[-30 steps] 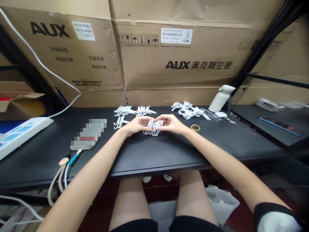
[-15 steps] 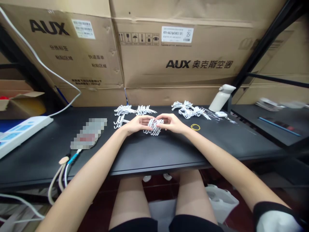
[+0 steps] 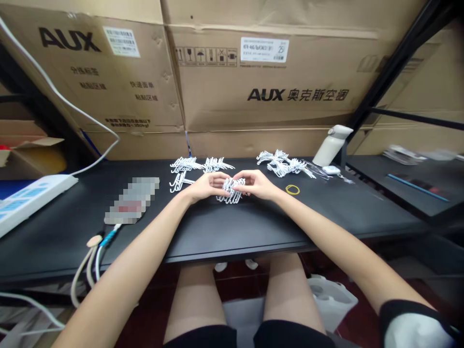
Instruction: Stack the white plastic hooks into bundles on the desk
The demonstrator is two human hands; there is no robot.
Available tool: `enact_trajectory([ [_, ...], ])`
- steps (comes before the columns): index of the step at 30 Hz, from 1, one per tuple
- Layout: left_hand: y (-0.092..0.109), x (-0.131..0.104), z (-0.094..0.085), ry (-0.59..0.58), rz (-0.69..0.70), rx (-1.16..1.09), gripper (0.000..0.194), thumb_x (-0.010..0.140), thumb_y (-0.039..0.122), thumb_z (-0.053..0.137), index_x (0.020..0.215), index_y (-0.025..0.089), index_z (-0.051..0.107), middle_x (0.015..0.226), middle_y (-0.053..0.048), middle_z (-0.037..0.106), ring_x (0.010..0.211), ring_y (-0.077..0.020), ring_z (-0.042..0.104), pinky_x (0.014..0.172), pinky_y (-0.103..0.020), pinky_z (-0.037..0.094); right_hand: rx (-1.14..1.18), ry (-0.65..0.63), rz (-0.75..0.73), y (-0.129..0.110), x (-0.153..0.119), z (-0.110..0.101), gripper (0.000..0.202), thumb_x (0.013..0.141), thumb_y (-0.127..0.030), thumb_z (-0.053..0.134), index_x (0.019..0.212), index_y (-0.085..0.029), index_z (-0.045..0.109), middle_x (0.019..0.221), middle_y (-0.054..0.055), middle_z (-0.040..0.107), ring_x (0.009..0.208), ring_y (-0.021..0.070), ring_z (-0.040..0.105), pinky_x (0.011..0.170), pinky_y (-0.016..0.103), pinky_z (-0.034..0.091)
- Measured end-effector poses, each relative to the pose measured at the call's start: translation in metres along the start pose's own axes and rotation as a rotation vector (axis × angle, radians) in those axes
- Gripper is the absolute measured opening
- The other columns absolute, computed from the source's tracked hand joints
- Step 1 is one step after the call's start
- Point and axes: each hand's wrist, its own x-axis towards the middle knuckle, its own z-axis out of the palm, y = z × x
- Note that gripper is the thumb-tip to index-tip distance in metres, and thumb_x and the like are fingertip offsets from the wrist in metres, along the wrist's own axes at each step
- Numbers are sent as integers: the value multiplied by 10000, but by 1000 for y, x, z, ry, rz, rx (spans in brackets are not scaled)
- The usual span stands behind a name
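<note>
Between my two hands is a bunch of white hooks [image 3: 234,192], close above the black table. My left hand [image 3: 207,186] grips its left side, with thumb and fingers curled round it. From the right, my right hand [image 3: 256,184] closes on the same bunch, its thumb across the front. Fingertips behind the hooks are partly hidden. Just left of and behind my left hand lie more white hooks [image 3: 184,165], another row of hooks [image 3: 216,165] and a smaller group [image 3: 179,182]. A further pile of white hooks [image 3: 284,164] lies beyond my right hand.
A yellow rubber band [image 3: 293,189] lies right of my hands. Further right stand a white bottle [image 3: 329,146] and a small white case [image 3: 331,170]. On the left are a blurred-out flat device [image 3: 134,200] with a cable and a power strip [image 3: 36,195]. Cardboard boxes [image 3: 268,111] back the table [image 3: 232,232].
My hands stay in nearly the same place, still on the bunch. The hooks between them have shifted slightly, and more of them shows. The camera view has moved a little.
</note>
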Motion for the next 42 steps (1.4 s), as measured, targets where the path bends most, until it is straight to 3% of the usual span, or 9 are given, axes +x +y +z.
enact_trajectory([
  [8, 4, -2, -4, -73, 17, 165, 548, 556, 234, 841, 1056, 155, 633, 1033, -94, 705, 989, -240, 651, 945, -423, 465, -26, 23, -8, -1, -1, 0, 430, 689, -439, 729, 984, -137, 648, 859, 54, 673, 522, 97, 547, 433, 217, 418],
  [17, 9, -6, -10, -116, 51, 401, 477, 566, 277, 817, 1001, 170, 652, 990, -71, 705, 982, -224, 644, 965, -399, 436, -72, 37, -56, 1, -2, 0, 472, 641, -434, 770, 996, -145, 654, 919, 73, 683, 717, 178, 634, 625, 290, 524],
  [22, 10, -9, -13, -101, 42, 567, 409, 589, 259, 791, 961, 159, 655, 938, -68, 703, 914, -221, 655, 875, -368, 490, -65, 33, -52, 3, -1, 2, 432, 685, -452, 733, 975, -139, 669, 815, 54, 665, 603, 137, 585, 546, 263, 492],
  [32, 12, -10, -11, -105, 53, 479, 391, 578, 275, 794, 922, 157, 651, 896, -53, 701, 878, -205, 655, 849, -377, 512, -133, 70, -55, 0, -3, 5, 434, 693, -466, 715, 976, -140, 674, 797, 52, 656, 581, 129, 556, 520, 255, 471],
  [42, 12, -10, -22, -74, -15, 595, 489, 536, 240, 818, 991, 174, 651, 973, -74, 704, 957, -241, 644, 825, -362, 502, -129, 65, -46, 2, -2, 4, 407, 712, -421, 701, 996, -131, 680, 800, 59, 668, 586, 136, 572, 526, 261, 479],
])
